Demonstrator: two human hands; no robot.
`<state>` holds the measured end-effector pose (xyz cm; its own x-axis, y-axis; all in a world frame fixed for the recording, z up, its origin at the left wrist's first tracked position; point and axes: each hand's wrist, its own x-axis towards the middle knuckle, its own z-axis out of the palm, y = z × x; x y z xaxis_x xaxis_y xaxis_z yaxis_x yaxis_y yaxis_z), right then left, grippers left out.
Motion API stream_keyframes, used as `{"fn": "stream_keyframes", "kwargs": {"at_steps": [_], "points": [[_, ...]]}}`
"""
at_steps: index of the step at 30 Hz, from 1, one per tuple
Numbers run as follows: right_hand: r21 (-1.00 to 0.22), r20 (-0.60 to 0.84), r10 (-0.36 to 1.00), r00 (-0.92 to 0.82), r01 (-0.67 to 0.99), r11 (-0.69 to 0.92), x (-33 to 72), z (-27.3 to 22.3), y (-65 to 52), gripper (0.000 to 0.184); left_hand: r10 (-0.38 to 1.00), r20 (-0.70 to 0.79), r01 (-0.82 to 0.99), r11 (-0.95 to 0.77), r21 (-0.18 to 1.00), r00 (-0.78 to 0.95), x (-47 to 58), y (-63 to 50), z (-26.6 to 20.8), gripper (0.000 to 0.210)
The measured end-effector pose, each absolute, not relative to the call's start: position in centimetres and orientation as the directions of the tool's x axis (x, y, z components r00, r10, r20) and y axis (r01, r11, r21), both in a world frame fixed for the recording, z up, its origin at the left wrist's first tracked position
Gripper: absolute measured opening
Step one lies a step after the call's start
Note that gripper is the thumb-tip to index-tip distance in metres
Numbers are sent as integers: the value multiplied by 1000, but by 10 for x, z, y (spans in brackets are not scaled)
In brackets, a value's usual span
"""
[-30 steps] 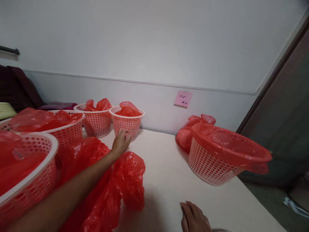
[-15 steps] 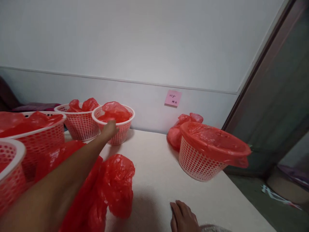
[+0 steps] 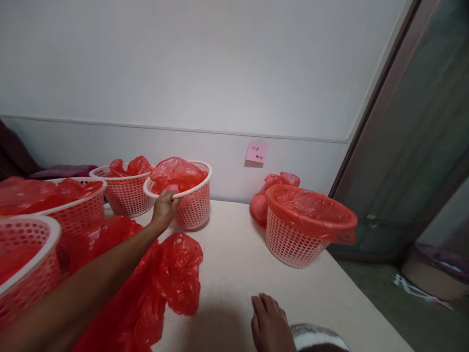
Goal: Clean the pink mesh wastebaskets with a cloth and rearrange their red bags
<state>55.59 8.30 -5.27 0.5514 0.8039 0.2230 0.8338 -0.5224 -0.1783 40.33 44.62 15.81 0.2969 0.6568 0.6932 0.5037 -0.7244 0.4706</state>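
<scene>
My left hand (image 3: 165,208) reaches across from the lower left, thumb and fingers closed on the near rim of a small white plastic basket (image 3: 196,208). This perforated basket is lined with a red plastic bag (image 3: 178,171) and leans slightly toward the hand. Crumpled red plastic bags (image 3: 179,274) lie beneath and beside my left forearm. At the bottom of the view my right hand (image 3: 271,322) rests on the white tabletop (image 3: 227,254), its fingers loosely bent, close together and holding nothing visible.
Other lined baskets stand left: one behind (image 3: 124,195), one larger (image 3: 84,210) and one near the edge (image 3: 29,264). On the right, a basket (image 3: 293,239) with red lining stands before a tied red bag (image 3: 260,208). A pink note (image 3: 256,152) sticks to the wall.
My left hand has gone from a blurred reach over the small basket to a grip on its near rim, and the basket has tilted slightly. My right hand stays on the table.
</scene>
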Motion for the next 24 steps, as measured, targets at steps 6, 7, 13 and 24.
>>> {"fn": "stream_keyframes", "kwargs": {"at_steps": [6,7,13,24], "points": [[-202,244,792,560,828,-523,548,-40,82,37,569,741,323,-819,474,356,393,387,185,18],[-204,248,791,559,828,-522,547,-39,82,37,555,743,291,-831,474,374,389,375,187,17],[-196,284,793,538,843,-502,546,-40,82,34,511,703,166,-850,501,494,357,309,182,16],[-186,303,802,514,858,-480,546,-40,80,28,436,532,78,-821,566,727,293,264,147,15]]}}
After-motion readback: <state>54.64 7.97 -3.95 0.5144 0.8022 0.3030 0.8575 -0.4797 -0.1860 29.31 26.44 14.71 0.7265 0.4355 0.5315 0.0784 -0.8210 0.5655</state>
